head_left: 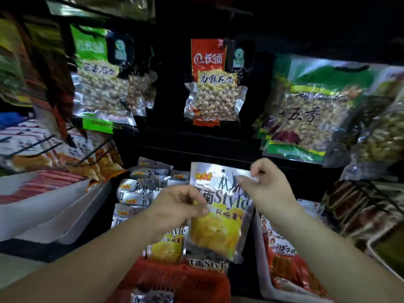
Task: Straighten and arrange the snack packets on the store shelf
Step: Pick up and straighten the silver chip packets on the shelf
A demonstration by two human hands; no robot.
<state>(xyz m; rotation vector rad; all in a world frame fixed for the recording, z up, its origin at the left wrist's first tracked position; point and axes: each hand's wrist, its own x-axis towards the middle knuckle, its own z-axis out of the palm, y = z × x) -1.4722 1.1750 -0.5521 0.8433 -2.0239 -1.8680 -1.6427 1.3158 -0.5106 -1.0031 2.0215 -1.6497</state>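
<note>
A silver snack packet (220, 217) with a yellow window hangs upright in front of me, held by both hands. My left hand (181, 206) pinches its left edge near the middle. My right hand (265, 186) pinches its top right corner. Behind it and to the left, several packets of the same kind (140, 191) stand in a row on the shelf. More of them (168, 241) sit in a red basket (175, 281) below.
Peanut packets hang on hooks above: a green one (98, 79), a red one (215, 84) and large green ones (314, 110). A white tray (265, 272) of red packets lies at the right. Wire hooks (43, 147) with orange packets jut out at the left.
</note>
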